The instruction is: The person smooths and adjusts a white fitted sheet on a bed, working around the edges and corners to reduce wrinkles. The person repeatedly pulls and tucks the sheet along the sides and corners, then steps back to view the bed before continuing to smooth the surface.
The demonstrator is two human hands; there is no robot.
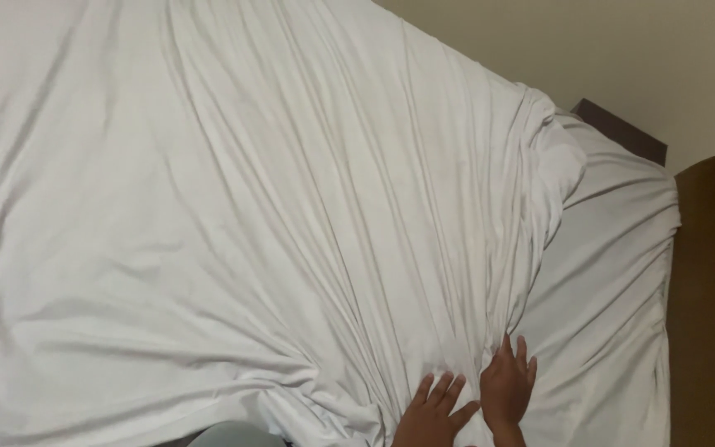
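A large white sheet (233,215) lies wrinkled across a bed, its folds fanning toward the lower middle. My left hand (434,410) rests flat on the sheet near the bottom edge, fingers spread. Just to its right, my right hand (508,384) presses flat on the sheet's gathered edge, fingers apart and pointing up. Both hands lie side by side, almost touching, holding nothing. Under the loose sheet, a fitted white sheet (614,273) covers the mattress at the right.
A beige wall (606,50) stands behind the bed at the upper right. A dark headboard corner (622,128) shows beside it. Brown floor or furniture (705,314) runs along the right edge.
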